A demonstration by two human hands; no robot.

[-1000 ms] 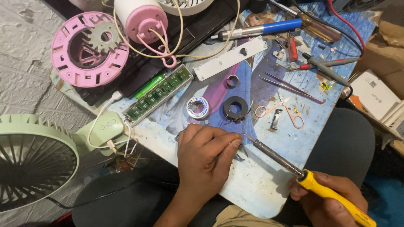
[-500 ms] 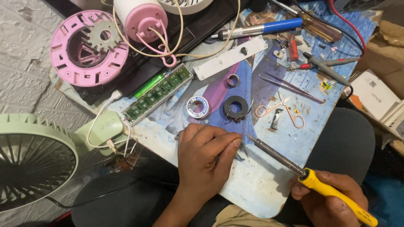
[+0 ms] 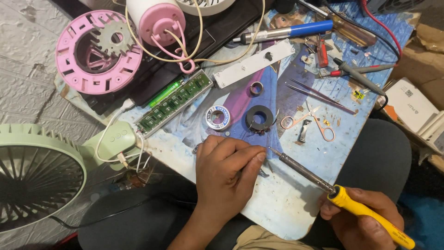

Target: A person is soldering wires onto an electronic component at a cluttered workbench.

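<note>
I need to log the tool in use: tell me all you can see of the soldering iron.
The soldering iron has a yellow plastic-looking handle and a long grey metal shaft with a thin tip. The right hand holds the handle. It lies slanted low over the work board, its tip pointing up-left, close to the left hand fingertips.

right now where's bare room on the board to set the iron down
The bare patch is the near end of the board, between left hand and right hand under the iron. Farther up is crowded: solder reel, black ring, tweezers.
</note>
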